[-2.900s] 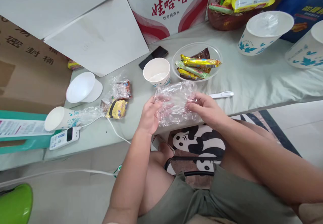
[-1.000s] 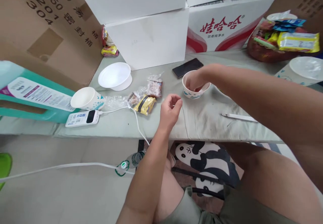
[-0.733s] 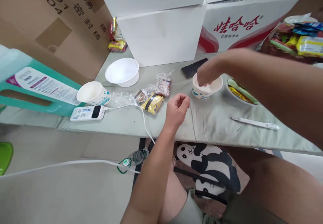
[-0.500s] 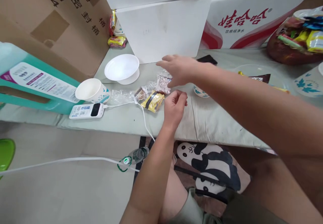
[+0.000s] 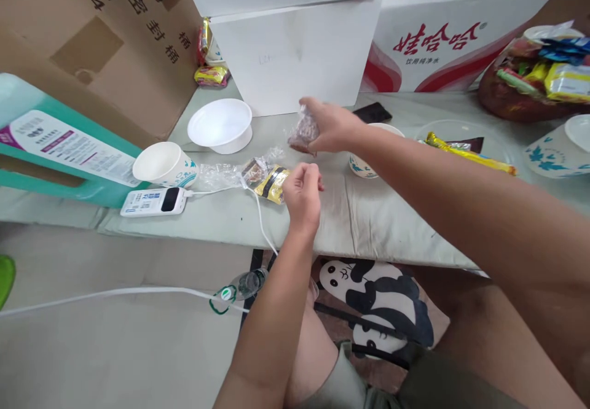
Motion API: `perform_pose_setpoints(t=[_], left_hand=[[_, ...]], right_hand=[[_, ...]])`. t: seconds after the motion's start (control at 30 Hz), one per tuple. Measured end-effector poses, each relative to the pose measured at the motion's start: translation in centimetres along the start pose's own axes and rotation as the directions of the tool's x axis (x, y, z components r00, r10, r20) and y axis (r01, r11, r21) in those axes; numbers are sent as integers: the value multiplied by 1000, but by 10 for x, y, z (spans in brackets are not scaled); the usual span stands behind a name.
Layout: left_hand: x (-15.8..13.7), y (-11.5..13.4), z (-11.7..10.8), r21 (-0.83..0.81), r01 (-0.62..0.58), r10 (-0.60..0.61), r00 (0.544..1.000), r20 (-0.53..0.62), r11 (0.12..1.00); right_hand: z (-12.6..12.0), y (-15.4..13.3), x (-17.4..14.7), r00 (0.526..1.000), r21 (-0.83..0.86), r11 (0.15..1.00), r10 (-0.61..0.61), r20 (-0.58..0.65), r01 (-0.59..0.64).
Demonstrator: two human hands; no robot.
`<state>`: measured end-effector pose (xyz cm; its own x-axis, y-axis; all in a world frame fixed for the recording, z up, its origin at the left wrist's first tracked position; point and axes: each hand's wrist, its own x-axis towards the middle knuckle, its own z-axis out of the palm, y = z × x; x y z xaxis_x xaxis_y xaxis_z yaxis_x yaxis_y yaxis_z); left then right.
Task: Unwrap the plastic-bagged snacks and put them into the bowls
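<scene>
My right hand [image 5: 332, 125] grips a clear plastic packet [image 5: 304, 132] with reddish-brown contents, raised slightly above the cloth-covered table. Thumb and fingers close around its right side. Loosely curled, my left hand [image 5: 304, 195] is just below it, and nothing shows in its fingers. To its left lies a yellow snack packet [image 5: 271, 184] with a dark band, partly hidden by that hand. A small brown packet [image 5: 253, 172] and crumpled clear wrappers [image 5: 216, 174] lie beside it. Behind my right wrist stands a paper cup [image 5: 362, 166], partly covered by the forearm.
A white bowl [image 5: 221, 126], a paper cup [image 5: 161, 164] and a white power bank [image 5: 154, 202] with a cable stand left. A phone [image 5: 373, 113] lies behind my right wrist. Yellow sticks [image 5: 470, 154] rest on a clear plate. Cartons [image 5: 295, 59] line the back.
My right hand has closed on the clear packet and lifted it off the table. My left hand has shifted slightly left, towards the yellow packet, still curled.
</scene>
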<state>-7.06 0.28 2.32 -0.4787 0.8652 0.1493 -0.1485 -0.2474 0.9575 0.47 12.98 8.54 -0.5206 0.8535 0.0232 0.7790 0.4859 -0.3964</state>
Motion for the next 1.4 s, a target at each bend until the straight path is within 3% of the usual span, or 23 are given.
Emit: perform_pose_setpoints(t=[0.07,0.13,0.17,0.2,0.23,0.27,0.3,0.37,0.4,0.43,0.47,0.6,0.7,0.83,0.97,1.13,1.2,1.3,1.4], left_hand=[[2,1,-2,-91,-51,36,985,-167,995],[3,5,-5,-198,-44,-11,963,-268,979],[3,7,-6,-241,12,-72,968,-242,971],[1,9,-6,-257,106,-147,979,-144,960],[-2,10,-5,-227,230,-231,973,23,946],[-6,11,-4,-136,352,-317,921,227,926],[-11,11,-1,-1,434,-392,813,430,901],[-24,8,5,255,419,-464,539,703,872],[-30,5,9,322,355,-462,448,765,877],[-35,1,13,351,291,-447,403,799,890],[-39,-3,16,359,243,-430,392,813,901],[-46,-19,27,375,267,-458,425,781,888],[-47,-27,36,372,319,-486,472,735,872],[-55,-33,47,364,320,-484,565,668,875],[-60,-37,52,365,306,-475,623,622,879],[-52,-38,48,304,413,-507,594,625,858],[-47,-37,46,288,420,-505,630,591,861],[-41,-33,42,342,334,-474,700,534,879],[-38,-31,37,372,299,-467,699,542,879]], right_hand=[[-22,2,-39,993,73,996,-41,-110,49],[-30,9,-92,960,168,963,-171,-223,210],[-28,15,-120,944,201,939,-228,-238,278],[-21,23,-148,935,234,920,-259,-240,315],[-11,31,-172,945,263,917,-248,-212,300],[1,40,-193,961,287,925,-200,-190,249],[14,48,-209,970,307,929,-154,-187,206],[36,64,-229,976,345,927,-80,-203,148],[45,70,-233,973,367,919,-63,-223,144],[50,77,-236,968,391,908,-56,-245,151],[54,82,-237,962,420,892,-52,-268,165],[53,99,-241,928,530,837,79,-365,137],[50,106,-243,873,508,858,185,-451,80],[50,110,-241,816,372,926,161,-554,70],[56,106,-238,847,245,960,15,-531,137],[58,102,-237,866,231,940,-111,-487,251],[49,109,-242,875,237,938,-116,-471,252],[33,131,-255,910,222,972,16,-414,84],[28,160,-274,926,112,985,162,-340,-132]])
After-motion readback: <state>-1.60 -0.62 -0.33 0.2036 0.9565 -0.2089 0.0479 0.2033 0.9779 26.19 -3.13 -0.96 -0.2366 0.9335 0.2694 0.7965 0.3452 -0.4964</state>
